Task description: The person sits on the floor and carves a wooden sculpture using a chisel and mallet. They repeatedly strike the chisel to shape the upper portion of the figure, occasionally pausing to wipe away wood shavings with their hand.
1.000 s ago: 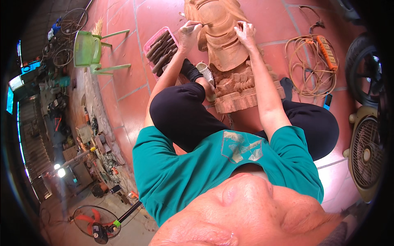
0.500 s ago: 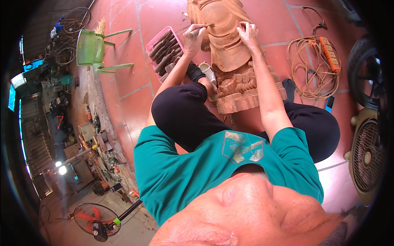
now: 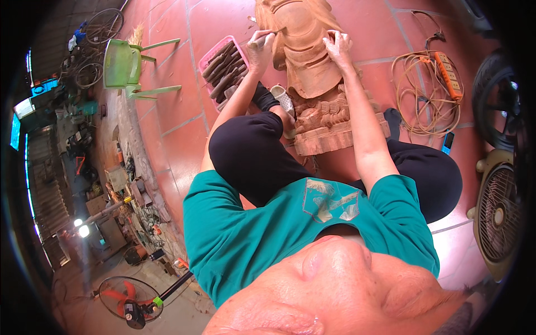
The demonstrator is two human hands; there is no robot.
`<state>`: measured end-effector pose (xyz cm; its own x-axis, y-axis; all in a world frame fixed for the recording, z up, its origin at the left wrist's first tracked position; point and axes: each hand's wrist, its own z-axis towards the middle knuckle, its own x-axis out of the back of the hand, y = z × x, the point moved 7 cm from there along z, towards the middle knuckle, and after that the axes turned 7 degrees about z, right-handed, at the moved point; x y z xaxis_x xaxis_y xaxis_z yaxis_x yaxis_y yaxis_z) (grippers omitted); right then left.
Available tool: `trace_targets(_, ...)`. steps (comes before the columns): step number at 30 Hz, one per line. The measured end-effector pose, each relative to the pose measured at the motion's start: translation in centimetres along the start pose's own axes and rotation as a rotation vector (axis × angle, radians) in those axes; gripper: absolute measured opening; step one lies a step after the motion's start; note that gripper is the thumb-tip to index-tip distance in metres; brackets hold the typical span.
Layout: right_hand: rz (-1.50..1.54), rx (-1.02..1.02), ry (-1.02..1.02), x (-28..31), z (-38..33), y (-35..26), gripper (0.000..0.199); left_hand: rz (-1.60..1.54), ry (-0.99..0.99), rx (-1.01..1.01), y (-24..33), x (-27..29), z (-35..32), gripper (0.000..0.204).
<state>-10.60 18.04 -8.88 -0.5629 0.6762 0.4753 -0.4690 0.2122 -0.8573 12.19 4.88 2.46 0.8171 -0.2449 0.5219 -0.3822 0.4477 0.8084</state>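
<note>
A carved wooden statue (image 3: pixel 310 61) lies on the tiled floor in front of me, its ornate base (image 3: pixel 321 142) toward my body. At its left side my left hand (image 3: pixel 260 54) is closed around the handle of a carving chisel (image 3: pixel 260 41). The thin blade slants up to the right, its tip at the wood surface. Against the statue's right edge rests my right hand (image 3: pixel 339 49), with the fingers bent and pressed together. What lies between those fingers, if anything, is hidden.
Left of the statue stands a pink basket (image 3: pixel 203 66) full of dark-handled tools. A green plastic chair (image 3: pixel 120 66) is farther left. On the right are an orange power strip (image 3: pixel 448 75) with a coiled cord (image 3: pixel 416 120), a wheel (image 3: pixel 494 97) and a floor fan (image 3: pixel 498 215).
My left hand has shifted slightly left, and the chisel now tilts more steeply, its tip a little higher up the statue. My right hand stays in place.
</note>
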Motion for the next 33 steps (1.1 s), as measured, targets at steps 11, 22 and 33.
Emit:
trace_targets(11, 0.068, -0.131, -0.069, -0.6, -0.3, -0.7, 0.04, -0.17, 0.068, 0.097, -3.1, 0.3, 3.3, 0.018)
trace_targets(22, 0.069, -0.162, -0.041, 0.4, -0.8, -1.1, 0.041, -0.194, -0.121, 0.147, -1.0, 0.4, 1.7, 0.018)
trace_targets(33, 0.063, -0.119, 0.002, 0.5, -0.6, -0.6, 0.041, 0.148, -0.089, -0.102, 4.7, -0.6, -1.0, 0.016)
